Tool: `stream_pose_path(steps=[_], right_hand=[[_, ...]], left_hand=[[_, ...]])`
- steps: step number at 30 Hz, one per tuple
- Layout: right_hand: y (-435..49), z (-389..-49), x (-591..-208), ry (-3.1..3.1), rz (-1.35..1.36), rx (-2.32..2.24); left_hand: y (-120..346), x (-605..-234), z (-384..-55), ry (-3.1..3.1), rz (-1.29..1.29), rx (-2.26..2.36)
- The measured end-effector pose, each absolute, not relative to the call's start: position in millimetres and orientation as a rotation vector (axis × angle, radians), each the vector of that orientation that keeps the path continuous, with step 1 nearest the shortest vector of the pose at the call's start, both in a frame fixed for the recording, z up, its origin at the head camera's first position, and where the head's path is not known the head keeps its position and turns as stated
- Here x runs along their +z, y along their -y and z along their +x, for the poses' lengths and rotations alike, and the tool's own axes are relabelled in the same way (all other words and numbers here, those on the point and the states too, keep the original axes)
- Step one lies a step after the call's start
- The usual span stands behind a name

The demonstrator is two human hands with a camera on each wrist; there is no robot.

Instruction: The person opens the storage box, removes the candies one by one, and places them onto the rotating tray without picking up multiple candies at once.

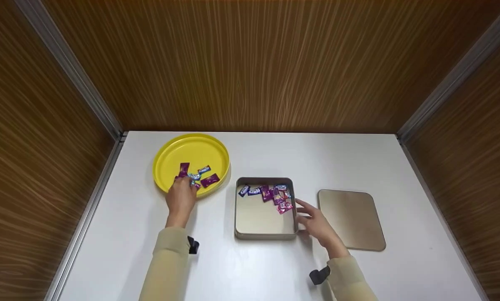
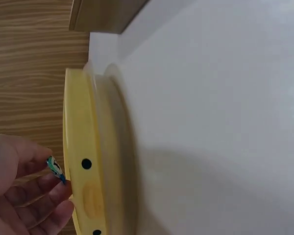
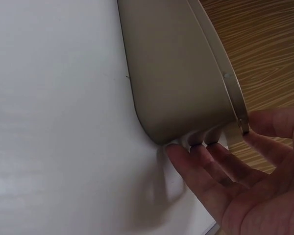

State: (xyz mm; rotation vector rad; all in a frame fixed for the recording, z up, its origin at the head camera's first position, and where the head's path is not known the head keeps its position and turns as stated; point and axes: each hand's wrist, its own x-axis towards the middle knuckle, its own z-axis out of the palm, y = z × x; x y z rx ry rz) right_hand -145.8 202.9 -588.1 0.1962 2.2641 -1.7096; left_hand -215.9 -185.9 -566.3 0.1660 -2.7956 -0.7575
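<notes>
My left hand point(image 1: 181, 200) reaches over the near rim of a round yellow plate point(image 1: 185, 149) at the left. In the left wrist view its thumb and fingers pinch a small green-and-blue wrapped candy point(image 2: 55, 169) beside the plate's wall. Several purple and blue wrapped candies point(image 1: 210, 180) lie on the plate around the fingertips. A square metal tin point(image 1: 254, 217) stands in the middle, with more wrapped candies point(image 1: 266, 193) along its far side and far right corner. Fingers spread, my right hand point(image 1: 318, 225) rests its fingertips against the tin's right wall.
The tin's flat square lid point(image 1: 352, 219) lies on the white table point(image 1: 266, 271) to the right, just beyond my right hand. Wood-grain panels point(image 1: 258, 67) enclose the table at the back and on both sides.
</notes>
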Motion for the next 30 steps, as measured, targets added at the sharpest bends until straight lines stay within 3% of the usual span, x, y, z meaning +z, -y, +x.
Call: stream_pose_path(steps=[15,30], right_hand=[[-202.9,-144.3,-587.8,-2.310,0.193,-1.652],[-202.8,-145.4,-590.2,-2.307,0.181,-1.677]], left_hand=[[214.7,-573.0,-242.8,2.862,0.219,-0.392],[221.5,-572.8,-240.1,2.927,0.235,-0.374]])
